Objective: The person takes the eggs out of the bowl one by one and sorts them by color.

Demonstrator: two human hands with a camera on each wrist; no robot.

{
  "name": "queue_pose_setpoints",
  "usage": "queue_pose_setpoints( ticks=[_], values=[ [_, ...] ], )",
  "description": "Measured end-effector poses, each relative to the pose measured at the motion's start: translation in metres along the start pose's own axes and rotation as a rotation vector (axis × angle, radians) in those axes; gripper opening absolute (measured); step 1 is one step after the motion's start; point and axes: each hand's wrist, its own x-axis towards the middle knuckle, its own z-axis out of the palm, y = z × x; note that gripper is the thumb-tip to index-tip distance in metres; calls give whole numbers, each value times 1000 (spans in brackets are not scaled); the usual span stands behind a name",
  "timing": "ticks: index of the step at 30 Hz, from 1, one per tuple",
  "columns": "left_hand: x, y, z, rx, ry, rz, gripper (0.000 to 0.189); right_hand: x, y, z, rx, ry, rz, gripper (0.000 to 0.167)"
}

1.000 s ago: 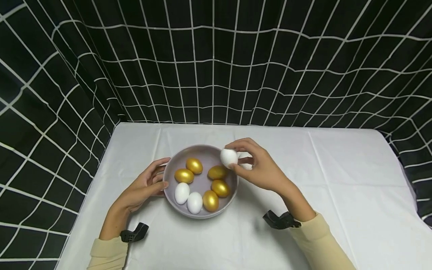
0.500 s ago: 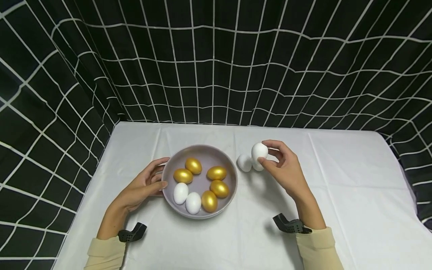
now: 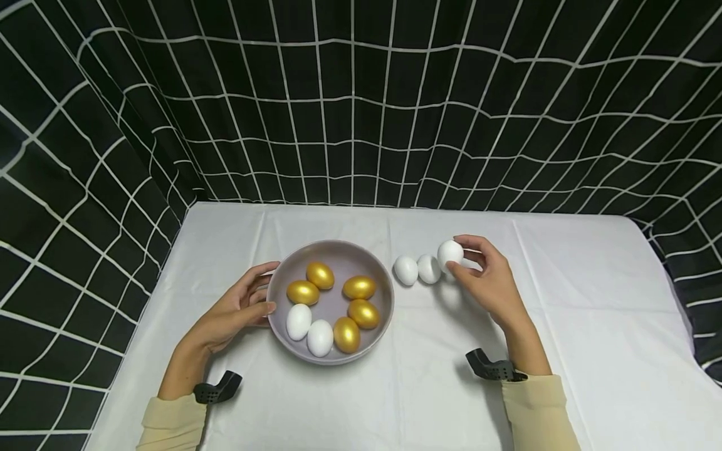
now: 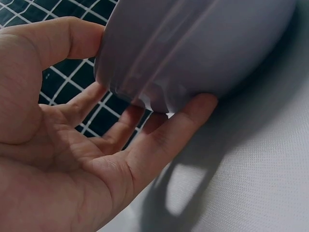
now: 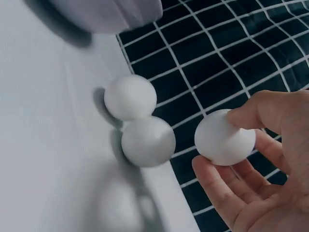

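Observation:
My left hand (image 3: 234, 310) holds the side of a round mauve bowl (image 3: 329, 304), thumb at the rim and fingers against the outer wall, as the left wrist view also shows. In the bowl lie several gold eggs (image 3: 360, 287) and two white eggs (image 3: 298, 321). My right hand (image 3: 492, 285) pinches another white egg (image 3: 450, 252) between thumb and fingers; in the right wrist view that egg (image 5: 224, 137) is apart from the two beside it. Those two, a left white egg (image 3: 406, 270) and a right white egg (image 3: 429, 269), rest on the cloth right of the bowl.
A white cloth (image 3: 451, 388) covers the table. Behind it and at the left hangs a black curtain with a white grid (image 3: 338, 113). Each wrist wears a black camera mount (image 3: 218, 388) near a beige sleeve.
My right hand has carried the white egg rightward from over the bowl's right rim, past the two eggs on the cloth. My left hand has stayed at the bowl.

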Motion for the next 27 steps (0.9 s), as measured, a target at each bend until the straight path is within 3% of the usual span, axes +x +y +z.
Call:
queue_pose_setpoints(
  ticks=[8,15,27],
  values=[
    [0,0,1,2,3,-4,77,-1,10,-6,-108,-9,33,52],
    [-1,0,1,5,6,-8,77,0,23,-4,-249,0,3,46],
    [-1,1,0,-3,-2,-8,76,2,32,1,-307,5,-51,41]
  ],
)
